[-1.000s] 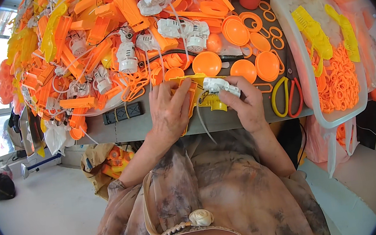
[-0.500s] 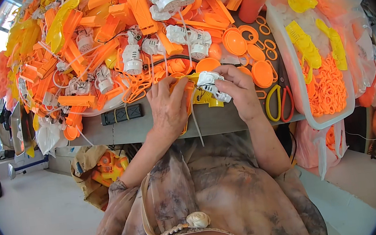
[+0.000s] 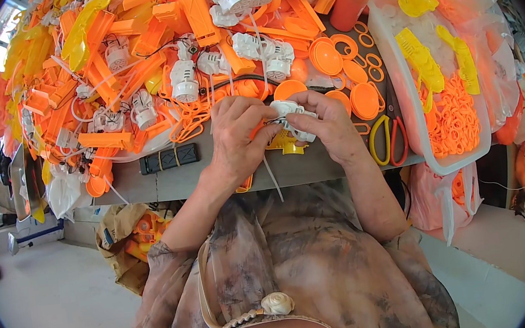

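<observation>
In the head view, the right hand [image 3: 328,125] grips a small white plastic part [image 3: 285,107] between thumb and fingers, so the part sits at its fingertips, on its left side, between the two hands. The left hand [image 3: 233,135] is just beside the part's other side, its thumb and fingers bent inward and their tips close to a thin dark wire [image 3: 278,121]; one cannot tell whether they pinch the wire or something hidden behind them. A yellow plastic piece [image 3: 286,146] shows just below the white part, partly covered by it, over the near edge of the grey counter [image 3: 196,181]. A pale tube [image 3: 273,179] hangs beside the left hand toward the person's lap. Well to the left of the hands lies a black box [image 3: 169,159] with a band around it; near the right wrist lie scissors [image 3: 380,143] with yellow and red handles.
</observation>
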{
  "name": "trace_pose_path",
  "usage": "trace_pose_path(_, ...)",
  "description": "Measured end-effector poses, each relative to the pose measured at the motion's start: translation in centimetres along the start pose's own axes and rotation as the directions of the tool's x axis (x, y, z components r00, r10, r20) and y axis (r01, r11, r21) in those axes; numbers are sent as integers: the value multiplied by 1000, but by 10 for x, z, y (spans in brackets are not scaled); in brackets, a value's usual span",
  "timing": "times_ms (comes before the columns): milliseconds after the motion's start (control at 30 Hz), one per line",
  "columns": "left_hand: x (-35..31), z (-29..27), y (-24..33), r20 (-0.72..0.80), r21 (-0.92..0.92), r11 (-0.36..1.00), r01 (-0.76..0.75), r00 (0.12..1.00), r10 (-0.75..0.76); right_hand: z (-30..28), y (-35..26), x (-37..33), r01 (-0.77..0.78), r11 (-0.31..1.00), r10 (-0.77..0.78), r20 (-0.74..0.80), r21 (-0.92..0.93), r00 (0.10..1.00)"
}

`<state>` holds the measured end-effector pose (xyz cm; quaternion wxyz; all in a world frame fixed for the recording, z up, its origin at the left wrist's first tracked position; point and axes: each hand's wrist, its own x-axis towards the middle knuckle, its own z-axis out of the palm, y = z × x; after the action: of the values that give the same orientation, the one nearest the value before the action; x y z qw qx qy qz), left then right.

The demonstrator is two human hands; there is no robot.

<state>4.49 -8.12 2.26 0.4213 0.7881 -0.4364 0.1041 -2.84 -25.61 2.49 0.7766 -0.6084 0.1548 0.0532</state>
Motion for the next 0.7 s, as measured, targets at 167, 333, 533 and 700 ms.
trace_pose_path(167, -2, 0, -3, 44, -35, 998, 48, 998, -47, 1, 5, 1, 151, 988, -150, 43, -34, 988)
trace_pose_path(333, 2, -4, -1, 122, -39, 993, 109, 987, -103, 3, 13, 2, 180, 984, -179, 22, -16, 984)
trace_pose_path(533, 3, -4, -1, 121, 12, 1000, -1, 993, 0, 8, 21, 2, 168, 986, -168, -83, -9, 982)
trace_pose_path(700, -1, 7, -1, 77, 52, 990, -129, 989, 124, 9, 20, 1, 166, 985, -159, -109, 54, 981)
